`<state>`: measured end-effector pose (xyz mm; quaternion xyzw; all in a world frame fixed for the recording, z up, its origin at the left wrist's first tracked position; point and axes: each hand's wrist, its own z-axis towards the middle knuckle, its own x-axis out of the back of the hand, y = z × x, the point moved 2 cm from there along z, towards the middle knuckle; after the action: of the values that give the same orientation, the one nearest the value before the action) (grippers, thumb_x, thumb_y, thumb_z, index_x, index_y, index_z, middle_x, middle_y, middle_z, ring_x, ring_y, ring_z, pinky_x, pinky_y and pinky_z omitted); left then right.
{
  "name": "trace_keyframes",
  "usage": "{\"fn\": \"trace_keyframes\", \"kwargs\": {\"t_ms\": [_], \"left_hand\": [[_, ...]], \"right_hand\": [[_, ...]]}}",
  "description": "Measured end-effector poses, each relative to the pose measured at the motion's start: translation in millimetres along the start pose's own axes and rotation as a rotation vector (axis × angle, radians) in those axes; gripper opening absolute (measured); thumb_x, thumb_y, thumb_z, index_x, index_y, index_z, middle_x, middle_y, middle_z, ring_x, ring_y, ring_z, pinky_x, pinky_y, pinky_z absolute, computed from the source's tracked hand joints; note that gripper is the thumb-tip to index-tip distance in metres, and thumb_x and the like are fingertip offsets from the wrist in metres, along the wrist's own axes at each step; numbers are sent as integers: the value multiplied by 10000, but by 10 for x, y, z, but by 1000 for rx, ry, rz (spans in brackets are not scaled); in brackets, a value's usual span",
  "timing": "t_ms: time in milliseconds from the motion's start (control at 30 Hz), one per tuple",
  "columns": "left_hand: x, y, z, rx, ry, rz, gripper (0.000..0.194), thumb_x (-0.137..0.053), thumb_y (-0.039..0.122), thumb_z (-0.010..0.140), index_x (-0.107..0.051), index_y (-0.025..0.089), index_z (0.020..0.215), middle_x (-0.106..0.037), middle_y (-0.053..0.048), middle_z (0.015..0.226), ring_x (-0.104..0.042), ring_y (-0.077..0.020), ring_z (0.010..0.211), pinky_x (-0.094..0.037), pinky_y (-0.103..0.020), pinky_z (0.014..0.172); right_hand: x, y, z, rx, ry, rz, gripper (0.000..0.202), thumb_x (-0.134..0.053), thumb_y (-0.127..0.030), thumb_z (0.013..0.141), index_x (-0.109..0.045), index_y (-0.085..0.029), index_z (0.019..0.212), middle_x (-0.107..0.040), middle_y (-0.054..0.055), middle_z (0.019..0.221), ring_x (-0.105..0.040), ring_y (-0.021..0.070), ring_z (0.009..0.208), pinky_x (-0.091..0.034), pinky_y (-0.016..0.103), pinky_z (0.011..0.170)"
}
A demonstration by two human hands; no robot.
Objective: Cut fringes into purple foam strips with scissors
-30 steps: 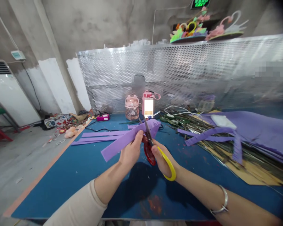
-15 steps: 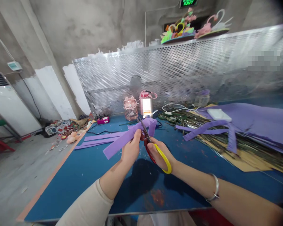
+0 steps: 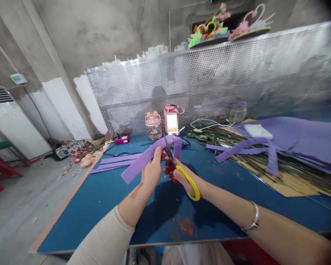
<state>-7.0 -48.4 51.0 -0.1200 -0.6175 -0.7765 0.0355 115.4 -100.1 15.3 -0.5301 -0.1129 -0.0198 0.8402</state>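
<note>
My left hand [image 3: 152, 168] pinches a wide purple strip [image 3: 138, 165] between thumb and fingers, above the blue table. The strip slants from lower left up to the scissors, where its far end bends down. Wrapped round the yellow-and-red handles of the scissors [image 3: 189, 182] is my right hand [image 3: 186, 178]. The dark blades point up and left and meet the strip's upper part, just right of my left thumb. Several narrower purple strips [image 3: 118, 160] lie on the table to the left, partly behind the held strip.
Two pink bottles [image 3: 153, 127] stand at the back by the perforated metal panel [image 3: 132, 92]. A magenta box [image 3: 122, 139] sits at the back left. To the right, dark stems [image 3: 242, 154], purple sheet [image 3: 300, 140] and a white device [image 3: 257, 131] cover the blue table [image 3: 99, 209].
The scissor blades stand more upright against the strip, and the strip curves more near its top. The camera view has shifted slightly.
</note>
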Motion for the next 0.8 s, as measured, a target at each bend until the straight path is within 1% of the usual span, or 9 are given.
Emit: {"fn": "trace_keyframes", "kwargs": {"t_ms": [67, 200, 333, 433, 533, 633, 800], "left_hand": [[6, 19, -18, 6, -1, 10, 521, -370, 619, 816, -694, 211, 801, -719, -39, 829, -653, -199, 812, -489, -284, 743], [13, 75, -69, -34, 27, 76, 492, -383, 587, 827, -699, 213, 770, -717, -33, 795, -654, -206, 826, -476, -291, 784], [2, 109, -103, -108, 19, 143, 498, -366, 555, 847, -689, 205, 704, -706, -37, 757, -651, -210, 812, -463, -308, 816], [-4, 97, -106, -109, 20, 171, 508, -359, 560, 847, -678, 211, 665, -700, -34, 748, -646, -215, 806, -450, -331, 835], [-9, 85, -101, -114, 7, 173, 520, -347, 570, 848, -681, 212, 673, -700, -36, 753, -641, -219, 800, -442, -345, 831], [-11, 87, -97, -120, -2, 161, 519, -346, 562, 852, -683, 204, 685, -701, -41, 762, -638, -214, 807, -437, -338, 835], [-6, 99, -94, -114, 9, 153, 508, -358, 558, 851, -698, 202, 727, -708, -50, 780, -642, -213, 817, -443, -331, 828]], "right_hand": [[-9, 16, 8, 10, -16, -8, 605, -408, -669, 822, -401, -180, 1179, -511, 85, 977, -550, 218, 869, -475, 324, 714], [-5, 6, 31, 1, 38, -82, 642, -433, -704, 783, -411, -158, 1120, -498, 97, 973, -541, 218, 856, -475, 325, 713], [16, -81, 29, 25, 76, -198, 656, -376, -708, 805, -465, -131, 1104, -507, 60, 840, -494, 172, 691, -449, 286, 587], [34, -131, 19, 41, 102, -246, 658, -361, -696, 822, -504, -126, 1118, -494, 28, 762, -431, 138, 595, -392, 261, 517], [37, -130, 7, 29, 120, -230, 646, -368, -695, 821, -532, -136, 1100, -456, -9, 668, -384, 114, 524, -350, 243, 467], [22, -99, -6, -17, 132, -174, 652, -366, -708, 812, -537, -134, 1068, -381, -52, 553, -352, 100, 453, -306, 227, 413], [-2, -64, -9, -65, 161, -102, 620, -393, -719, 793, -536, -144, 977, -321, -84, 481, -300, 82, 391, -249, 221, 379]]}}
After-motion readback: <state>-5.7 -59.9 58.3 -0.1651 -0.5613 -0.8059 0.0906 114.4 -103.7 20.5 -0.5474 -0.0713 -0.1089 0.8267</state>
